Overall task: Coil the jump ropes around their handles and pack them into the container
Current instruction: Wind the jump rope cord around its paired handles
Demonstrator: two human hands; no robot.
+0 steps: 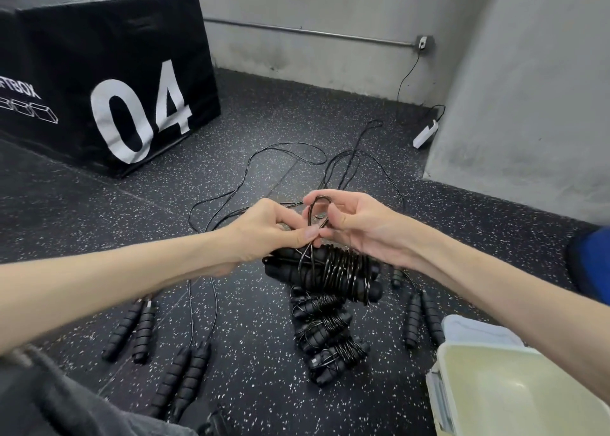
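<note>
Both hands meet above the floor (251, 320), working on one jump rope. The left hand (267, 227) pinches the thin black cord where it leaves the wrapped bundle (333, 274), thumb and forefinger closed on it. The right hand (356, 224) grips the last loop of cord (318, 207), which stands up as a small arch between the two hands, its fingers curled round the top of it. The bundle hangs just under the hands: two black foam handles side by side, with the cord wound in tight turns around their right half.

On the speckled floor beneath the bundle lie three finished coils (325, 330), stacked in a short row running toward the camera. Loose pairs of handles lie to the left (132, 326), lower left (185, 379) and right (424, 316), their cords trailing off into a tangle of loose rope (290, 158) farther out on the floor.

The container (515, 392), a pale plastic bin, stands at the lower right, near the coils but apart from them; what shows of its inside seems bare, though much of it is cut off by the frame edge.

A black padded box (109, 72) marked "04" sits at upper left. A white power strip (425, 134) lies by the grey wall (528, 89), its cable running up to a socket.
</note>
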